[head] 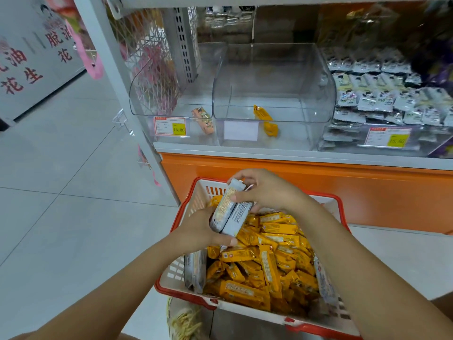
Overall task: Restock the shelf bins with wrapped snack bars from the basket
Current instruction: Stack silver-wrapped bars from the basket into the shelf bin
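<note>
Before you, a white shelf (269, 153) with an orange front carries three clear bins side by side. The left bin (157, 94) holds one peach wrapped bar (203, 119) by its right wall. The middle bin (282, 77) holds a yellow wrapped bar (263, 114) near its front. The right bin (343, 143) is heaped with pale packets (382, 99). A price tag (169, 126) fronts the left bin.

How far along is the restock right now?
Barely begun: the left bin holds one peach bar, the middle bin two yellow bars. In hand: left hand and right hand grip silver bars over the basket. Left: the yellow heap filling the basket.
</note>
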`<state>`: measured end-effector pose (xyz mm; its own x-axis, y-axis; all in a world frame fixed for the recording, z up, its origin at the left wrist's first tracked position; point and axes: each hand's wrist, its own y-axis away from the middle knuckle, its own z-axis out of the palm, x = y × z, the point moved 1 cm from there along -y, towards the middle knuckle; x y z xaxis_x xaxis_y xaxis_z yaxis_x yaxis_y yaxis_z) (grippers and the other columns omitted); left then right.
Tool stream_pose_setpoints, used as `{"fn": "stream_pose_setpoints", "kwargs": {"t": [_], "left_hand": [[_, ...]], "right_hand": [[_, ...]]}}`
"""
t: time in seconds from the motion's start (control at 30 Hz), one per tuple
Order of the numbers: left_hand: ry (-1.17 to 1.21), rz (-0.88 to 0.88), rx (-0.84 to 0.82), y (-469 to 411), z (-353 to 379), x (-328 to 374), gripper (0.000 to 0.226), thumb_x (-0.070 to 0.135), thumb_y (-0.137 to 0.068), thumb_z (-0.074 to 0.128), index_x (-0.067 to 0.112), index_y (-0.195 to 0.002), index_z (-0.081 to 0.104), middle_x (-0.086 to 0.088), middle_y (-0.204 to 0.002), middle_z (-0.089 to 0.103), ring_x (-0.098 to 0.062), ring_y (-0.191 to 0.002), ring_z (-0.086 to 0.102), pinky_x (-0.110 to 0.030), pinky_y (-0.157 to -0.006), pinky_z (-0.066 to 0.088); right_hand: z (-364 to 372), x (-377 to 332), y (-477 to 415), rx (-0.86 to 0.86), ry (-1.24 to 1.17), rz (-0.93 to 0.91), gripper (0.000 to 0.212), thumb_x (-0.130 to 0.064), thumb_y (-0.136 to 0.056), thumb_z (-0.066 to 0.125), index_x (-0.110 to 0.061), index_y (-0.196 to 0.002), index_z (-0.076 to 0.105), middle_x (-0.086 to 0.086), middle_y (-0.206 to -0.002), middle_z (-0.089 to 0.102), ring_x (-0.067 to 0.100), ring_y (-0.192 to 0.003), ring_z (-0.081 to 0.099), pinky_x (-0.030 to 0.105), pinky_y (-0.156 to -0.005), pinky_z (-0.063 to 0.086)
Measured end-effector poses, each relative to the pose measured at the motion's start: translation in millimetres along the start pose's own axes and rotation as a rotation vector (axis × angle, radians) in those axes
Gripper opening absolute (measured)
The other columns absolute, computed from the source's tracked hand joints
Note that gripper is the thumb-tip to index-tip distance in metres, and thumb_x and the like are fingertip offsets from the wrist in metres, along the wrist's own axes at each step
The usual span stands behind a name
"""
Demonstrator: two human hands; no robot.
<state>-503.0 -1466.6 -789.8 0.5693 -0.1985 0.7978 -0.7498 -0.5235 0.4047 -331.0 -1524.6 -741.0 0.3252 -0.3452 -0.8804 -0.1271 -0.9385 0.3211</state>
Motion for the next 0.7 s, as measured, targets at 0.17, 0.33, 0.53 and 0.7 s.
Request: {"fn": "stream_pose_setpoints", "kwargs": {"t": [0.17, 0.33, 0.53, 0.7], "left_hand": [[0.248, -0.006, -0.182, 4, 3, 10, 0.046, 0.01, -0.083, 0.072, 0.023, -0.123, 0.052, 0.014, -0.085, 0.068, 0.002, -0.076, 0.066, -0.015, -0.068, 0.051], [0.346, -0.003, -0.247, 11, -1, 24, 0.034, 0.012, -0.085, 0.069, 0.023, -0.112, 0.052, 0.021, -0.074, 0.068, 0.004, -0.075, 0.065, -0.014, -0.07, 0.05], [0.469, 0.02, -0.169, 7, -2, 33, 0.042, 0.035, -0.082, 0.069, 0.027, -0.121, 0.056, 0.003, -0.117, 0.067, -0.012, -0.11, 0.063, -0.027, -0.089, 0.052], [0.414, 0.033, -0.101, 6, -11, 40, 0.055, 0.054, -0.076, 0.056, 0.018, -0.118, 0.064, 0.006, -0.12, 0.067, -0.009, -0.112, 0.061, -0.028, -0.097, 0.047]], "right_hand": [[-15, -13, 12, -0.054, -0.038, -0.009, 0.044, -0.007, -0.084, 0.071, -0.017, -0.124, 0.055, 0.007, -0.102, 0.066, 0.019, -0.085, 0.066, 0.02, -0.067, 0.055], [-26, -9, 21, -0.099, -0.22, 0.0, 0.05, 0.0, -0.08, 0.072, -0.016, -0.125, 0.054, 0.005, -0.115, 0.065, 0.016, -0.095, 0.066, 0.02, -0.076, 0.055], [-11, 11, 34, -0.074, -0.324, 0.005, 0.035, -0.017, -0.081, 0.072, -0.008, -0.114, 0.064, 0.005, -0.108, 0.072, 0.013, -0.094, 0.069, 0.025, -0.082, 0.056], [-19, 19, 43, 0.058, -0.354, -0.064, 0.035, -0.019, -0.08, 0.071, -0.013, -0.113, 0.066, 0.002, -0.104, 0.074, 0.018, -0.096, 0.07, 0.031, -0.086, 0.056]]}}
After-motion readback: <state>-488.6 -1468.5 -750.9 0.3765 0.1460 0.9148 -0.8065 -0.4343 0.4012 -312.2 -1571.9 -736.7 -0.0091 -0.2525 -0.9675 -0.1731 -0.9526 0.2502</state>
